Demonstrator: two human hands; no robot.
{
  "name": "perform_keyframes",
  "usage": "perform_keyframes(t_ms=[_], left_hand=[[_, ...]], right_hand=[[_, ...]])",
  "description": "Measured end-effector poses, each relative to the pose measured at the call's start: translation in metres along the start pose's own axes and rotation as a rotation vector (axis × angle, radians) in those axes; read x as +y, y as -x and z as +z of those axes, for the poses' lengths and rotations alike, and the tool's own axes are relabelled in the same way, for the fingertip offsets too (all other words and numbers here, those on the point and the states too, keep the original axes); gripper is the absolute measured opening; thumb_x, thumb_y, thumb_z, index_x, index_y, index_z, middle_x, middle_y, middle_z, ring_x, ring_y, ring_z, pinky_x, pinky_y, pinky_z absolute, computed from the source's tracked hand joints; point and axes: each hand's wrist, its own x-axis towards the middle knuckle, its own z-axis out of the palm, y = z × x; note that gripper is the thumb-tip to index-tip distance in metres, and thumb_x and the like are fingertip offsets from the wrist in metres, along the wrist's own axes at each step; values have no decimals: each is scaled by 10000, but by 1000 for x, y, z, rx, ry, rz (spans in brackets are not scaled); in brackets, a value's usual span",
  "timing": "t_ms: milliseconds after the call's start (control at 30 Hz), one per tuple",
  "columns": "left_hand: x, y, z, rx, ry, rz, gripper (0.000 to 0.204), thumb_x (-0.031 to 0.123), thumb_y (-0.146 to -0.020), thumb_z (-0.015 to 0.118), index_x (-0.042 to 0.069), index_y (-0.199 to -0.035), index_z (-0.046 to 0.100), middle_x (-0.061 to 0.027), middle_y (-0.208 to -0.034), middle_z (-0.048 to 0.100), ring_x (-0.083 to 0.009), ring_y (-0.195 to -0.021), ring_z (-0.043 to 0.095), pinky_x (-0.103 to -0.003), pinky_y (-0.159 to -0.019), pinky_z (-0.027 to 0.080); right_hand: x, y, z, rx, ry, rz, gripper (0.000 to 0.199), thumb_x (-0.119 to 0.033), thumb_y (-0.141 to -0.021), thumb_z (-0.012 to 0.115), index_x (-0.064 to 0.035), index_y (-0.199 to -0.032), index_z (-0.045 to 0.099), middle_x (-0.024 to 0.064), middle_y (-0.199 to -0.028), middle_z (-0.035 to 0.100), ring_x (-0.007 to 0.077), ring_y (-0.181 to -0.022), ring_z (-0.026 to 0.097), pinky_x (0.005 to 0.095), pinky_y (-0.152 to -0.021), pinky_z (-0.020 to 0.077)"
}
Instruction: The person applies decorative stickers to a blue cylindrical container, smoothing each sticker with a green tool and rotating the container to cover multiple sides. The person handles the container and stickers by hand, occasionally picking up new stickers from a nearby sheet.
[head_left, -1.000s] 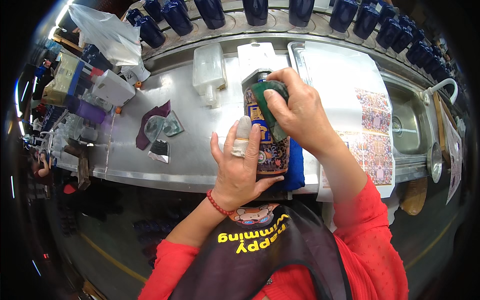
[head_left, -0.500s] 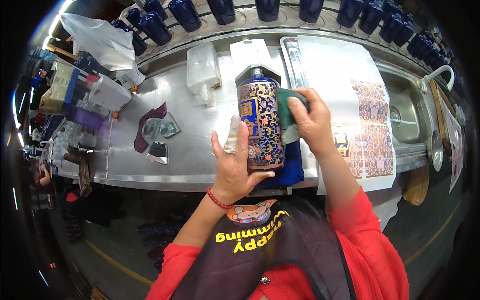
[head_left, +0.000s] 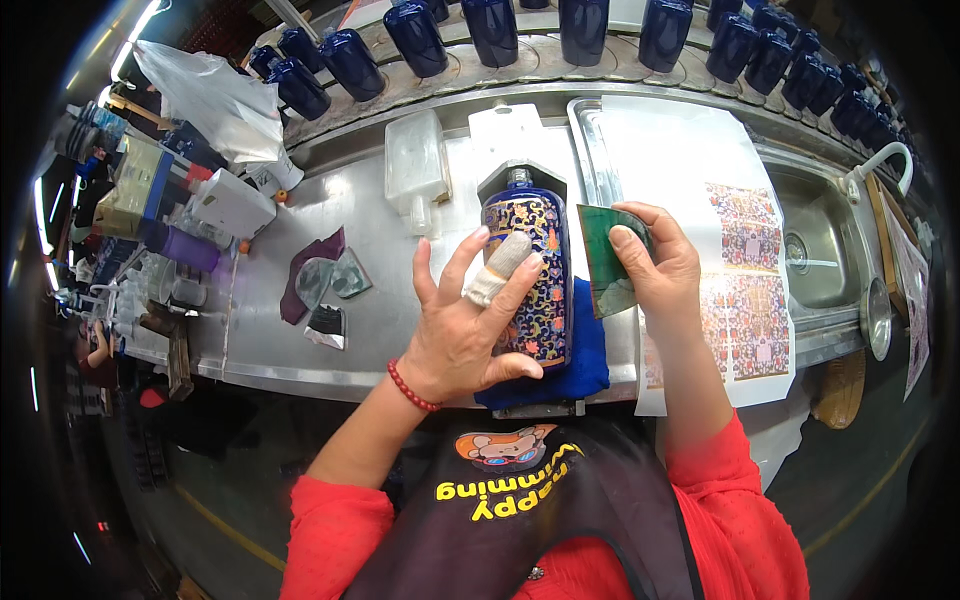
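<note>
Light is bright around the hands (head_left: 455, 335), where the steel tabletop (head_left: 385, 290) shines with glare, and the paper (head_left: 680, 150) to their right is washed out. Lamps (head_left: 134, 40) glow far to their left; the floor (head_left: 850, 475) below is dim. Straight edges bend toward the black rim.
</note>
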Motion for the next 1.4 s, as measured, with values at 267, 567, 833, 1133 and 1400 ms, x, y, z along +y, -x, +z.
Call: perform_keyframes(t_ms=[267, 567, 833, 1133, 1400], left_hand=[[-27, -50, -11, 17, 175, 75, 580, 574, -991, 518, 158, -1383, 618, -101, -1166, 695, -294, -1343, 455, -618, -1176, 72], [-39, -87, -5, 90, 162, -17, 217, 131, -899, 616, 113, -1091, 716, -166, -1226, 651, -387, -1290, 464, -470, -1133, 282], [-40, -95, -5, 10, 225, -21, 181, 67, -841, 594, 84, -1000, 679, -165, -1202, 650, -391, -1275, 480, -470, -1137, 289], [-38, -86, -1, 188, 333, -101, 150, 103, -848, 599, 84, -979, 671, -169, -1038, 659, -396, -1249, 486, -507, -1125, 269], [-29, -63, -5, 214, 128, -90, 185, 79, -848, 648, 88, -1024, 707, -163, -1164, 666, -393, -1250, 518, -516, -1131, 283]], right_hand=[[4, -16, -11, -62, 46, 70, 277, -129, -963, 709, 0, -1198, 643, 35, -1036, 683, 73, -919, 624, 219, -811, 523], [8, -24, -8, -134, -73, 169, 288, -153, -963, 709, -20, -1209, 644, 31, -977, 689, 71, -814, 641, 223, -708, 544], [9, -24, -10, -97, -36, 119, 286, -161, -974, 697, -17, -1210, 624, 24, -973, 688, 77, -804, 646, 231, -692, 542], [-7, -7, 3, -114, 701, -501, 424, 23, -907, 586, -54, -1325, 590, 229, -1238, 628, 399, -1017, 636, 430, -909, 533], [-3, -5, 17, -219, 906, -557, 615, 82, -781, 595, -82, -1373, 604, 248, -1399, 537, 412, -1204, 555, 458, -1005, 489]])
